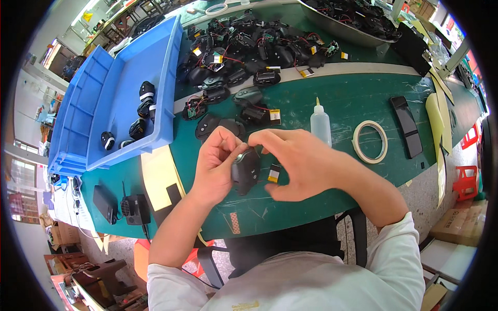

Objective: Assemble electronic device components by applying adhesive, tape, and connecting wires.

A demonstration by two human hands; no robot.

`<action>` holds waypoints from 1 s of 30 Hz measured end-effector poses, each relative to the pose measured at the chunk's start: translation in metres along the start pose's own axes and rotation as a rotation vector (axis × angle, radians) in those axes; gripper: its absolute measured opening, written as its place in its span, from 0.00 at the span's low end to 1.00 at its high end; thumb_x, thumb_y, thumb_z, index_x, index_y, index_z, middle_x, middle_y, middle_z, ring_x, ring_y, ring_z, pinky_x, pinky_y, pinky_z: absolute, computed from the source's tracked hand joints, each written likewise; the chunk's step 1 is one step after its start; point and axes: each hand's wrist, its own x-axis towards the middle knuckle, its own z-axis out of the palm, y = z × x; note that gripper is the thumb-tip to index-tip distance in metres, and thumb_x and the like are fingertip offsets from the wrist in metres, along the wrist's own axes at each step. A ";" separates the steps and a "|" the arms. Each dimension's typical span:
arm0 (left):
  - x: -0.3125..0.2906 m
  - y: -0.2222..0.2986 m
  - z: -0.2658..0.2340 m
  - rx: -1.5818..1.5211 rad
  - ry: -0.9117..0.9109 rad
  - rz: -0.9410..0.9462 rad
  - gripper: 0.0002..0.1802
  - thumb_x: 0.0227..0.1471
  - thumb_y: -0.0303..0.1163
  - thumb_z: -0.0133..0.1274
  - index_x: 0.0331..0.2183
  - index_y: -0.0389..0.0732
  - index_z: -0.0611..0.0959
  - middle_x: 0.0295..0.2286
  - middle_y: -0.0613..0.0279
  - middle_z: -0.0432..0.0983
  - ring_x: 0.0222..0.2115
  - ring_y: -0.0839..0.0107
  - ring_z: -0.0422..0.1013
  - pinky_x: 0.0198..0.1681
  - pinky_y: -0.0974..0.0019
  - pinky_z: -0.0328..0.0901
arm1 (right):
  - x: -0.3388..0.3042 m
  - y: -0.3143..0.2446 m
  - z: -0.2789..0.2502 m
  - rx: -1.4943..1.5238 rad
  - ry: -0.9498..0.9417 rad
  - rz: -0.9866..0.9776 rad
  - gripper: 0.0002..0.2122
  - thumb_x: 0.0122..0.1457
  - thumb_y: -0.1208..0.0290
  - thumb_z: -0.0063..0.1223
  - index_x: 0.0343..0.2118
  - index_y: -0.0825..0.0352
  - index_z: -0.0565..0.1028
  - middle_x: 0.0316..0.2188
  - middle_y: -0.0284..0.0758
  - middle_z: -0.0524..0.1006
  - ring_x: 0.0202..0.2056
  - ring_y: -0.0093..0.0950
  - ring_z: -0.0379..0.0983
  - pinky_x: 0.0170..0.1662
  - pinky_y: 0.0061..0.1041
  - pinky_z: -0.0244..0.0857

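My left hand (213, 168) is closed round a black plastic device housing (245, 171), its thumb on the top edge. The housing is rounded, with small light markings on its face. My right hand (303, 163) arches over from the right, its fingertips at the housing's upper edge and its thumb stretched away lower down. Between the housing and that thumb shows a small silver battery with yellow tape (274, 173); whether it hangs by wires or lies on the mat I cannot tell. Just beyond my hands lie black housing parts (220, 126) and another taped battery (275, 116).
Black parts with wires and boards (249, 52) heap up at the back. A blue crate (165, 122) with several black devices stands left. To the right are a dropper bottle (320, 124), a tape roll (370, 142) and a black phone-like slab (406, 127). A metal basin (353, 32) stands behind.
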 end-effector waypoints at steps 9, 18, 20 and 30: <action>-0.003 -0.009 -0.004 -0.082 0.077 -0.046 0.07 0.55 0.19 0.42 0.34 0.42 0.67 0.28 0.65 0.72 0.28 0.81 0.68 0.30 0.76 0.64 | 0.003 0.006 0.026 0.105 0.361 -0.219 0.25 0.51 0.74 0.62 0.53 0.71 0.69 0.36 0.43 0.77 0.30 0.36 0.76 0.32 0.29 0.70; -0.012 0.006 0.006 -0.002 -0.126 -0.044 0.13 0.58 0.27 0.42 0.44 0.33 0.74 0.33 0.64 0.74 0.29 0.79 0.71 0.33 0.74 0.66 | 0.004 0.004 -0.004 0.433 0.246 0.134 0.07 0.58 0.72 0.60 0.29 0.70 0.74 0.19 0.30 0.74 0.21 0.16 0.69 0.23 0.17 0.60; -0.013 0.010 0.008 0.127 -0.253 0.006 0.11 0.60 0.28 0.46 0.42 0.31 0.75 0.32 0.64 0.74 0.29 0.81 0.70 0.32 0.76 0.65 | 0.002 0.008 -0.005 0.484 0.142 0.143 0.07 0.58 0.73 0.59 0.29 0.70 0.75 0.19 0.28 0.74 0.21 0.13 0.69 0.23 0.15 0.60; -0.011 0.020 0.012 0.366 -0.199 0.083 0.12 0.57 0.21 0.49 0.45 0.35 0.75 0.28 0.70 0.71 0.19 0.86 0.60 0.21 0.78 0.52 | 0.002 0.008 0.000 0.508 0.208 0.138 0.09 0.55 0.72 0.64 0.24 0.69 0.74 0.18 0.24 0.70 0.21 0.10 0.62 0.23 0.14 0.54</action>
